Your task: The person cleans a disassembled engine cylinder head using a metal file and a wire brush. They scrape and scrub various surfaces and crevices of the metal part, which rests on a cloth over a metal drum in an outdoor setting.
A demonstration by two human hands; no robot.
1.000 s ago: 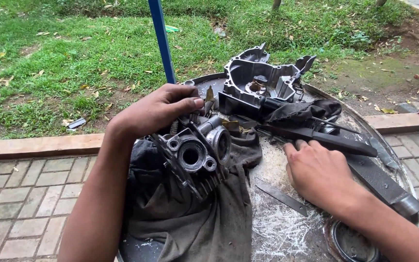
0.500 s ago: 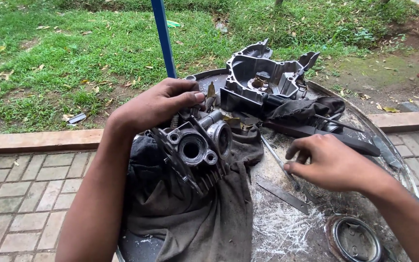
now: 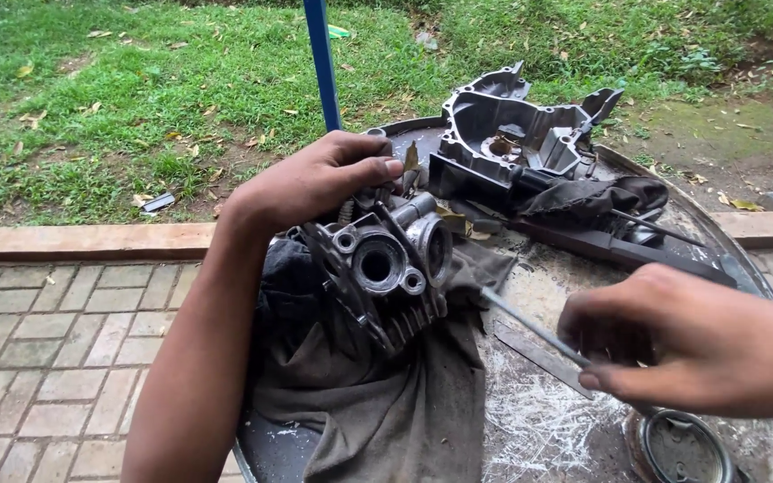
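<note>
Grey finned metal cylinder head [image 3: 385, 268] sits centre on dark rag [image 3: 378, 402], L hand [image 3: 315, 183] gripping top. R hand [image 3: 700, 344] at 4 o'clock pinches thin metal rod [image 3: 530, 326]. Steady head, guide rod straight.

Single view, worn on my head, angled down and forward over my round metal table [image 3: 744, 259]. Close range; grass [image 3: 136, 98] and paving beyond.
</note>
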